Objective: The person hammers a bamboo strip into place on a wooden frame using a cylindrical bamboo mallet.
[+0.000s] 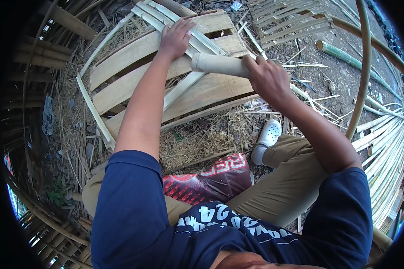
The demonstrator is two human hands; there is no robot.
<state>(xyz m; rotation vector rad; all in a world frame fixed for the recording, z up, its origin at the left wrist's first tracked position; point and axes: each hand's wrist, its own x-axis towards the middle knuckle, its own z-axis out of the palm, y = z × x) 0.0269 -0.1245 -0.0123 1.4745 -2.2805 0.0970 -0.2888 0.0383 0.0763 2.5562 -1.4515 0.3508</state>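
My left hand (175, 39) lies on a bundle of flat, pale green bamboo strips (206, 44), its fingers stretched out and apart. In my right hand (270, 81) is a thick, pale bamboo club (222, 65), gripped at its right end. The club lies level, its free end at the edge of the strips, just below my left hand; whether it touches them I cannot tell. Beneath is a slatted wooden platform (134, 85) of light boards with gaps. A long bent strip (89, 96) runs round its left side, and another strip (184, 89) crosses the boards diagonally.
A slatted bamboo panel (292, 22) lies at the far right, near a green bamboo pole (359, 65). Several long split strips (381, 152) are piled at the right. An upright curved pole (365, 67) stands there. A red printed sack (211, 179) lies between my legs, on straw-strewn ground.
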